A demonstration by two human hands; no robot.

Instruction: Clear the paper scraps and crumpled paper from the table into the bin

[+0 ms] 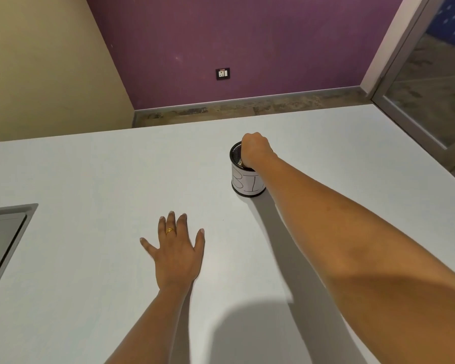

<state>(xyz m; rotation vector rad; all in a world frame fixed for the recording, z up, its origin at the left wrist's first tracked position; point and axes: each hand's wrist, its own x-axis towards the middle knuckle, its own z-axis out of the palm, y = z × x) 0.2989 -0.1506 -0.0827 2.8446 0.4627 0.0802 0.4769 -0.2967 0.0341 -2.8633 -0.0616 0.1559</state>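
The right hand (255, 151) is sunk knuckles-up straight into the mouth of the upright bin (247, 183) — its fingers are hidden, so a hold on paper cannot be told. The left hand (176, 248) is laid flat, fingers spread, on the table (90, 179), well short of the bin.

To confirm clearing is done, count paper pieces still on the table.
0 visible on the table. The right hand is in the bin; the flat left hand or arms could hide some.
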